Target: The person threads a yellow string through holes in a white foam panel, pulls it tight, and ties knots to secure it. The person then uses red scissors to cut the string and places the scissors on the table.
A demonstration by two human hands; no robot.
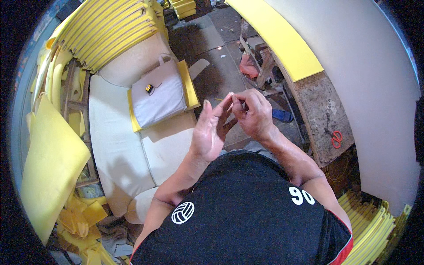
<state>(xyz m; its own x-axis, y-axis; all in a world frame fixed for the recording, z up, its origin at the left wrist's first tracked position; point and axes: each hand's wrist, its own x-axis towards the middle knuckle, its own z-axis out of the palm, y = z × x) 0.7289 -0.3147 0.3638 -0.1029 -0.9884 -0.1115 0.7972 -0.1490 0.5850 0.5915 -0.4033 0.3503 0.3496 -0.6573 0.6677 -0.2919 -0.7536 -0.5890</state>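
Observation:
In front of my chest, my left hand is raised with its palm turned inward, fingers extended and thumb apart. My right hand meets it at the fingertips, its thumb and forefinger pinched together there. Whatever lies in that pinch, if anything, is too small to make out. Beyond my hands to the left, a pale grey cushion rests over a yellow foam piece on a light-coloured sofa. A black-and-yellow tape measure sits on the cushion.
Yellow foam sheets are stacked at the far left; another foam sheet leans nearer. At right, a worn wooden bench bears orange-handled scissors and a long yellow foam strip. A blue slipper shows beside it.

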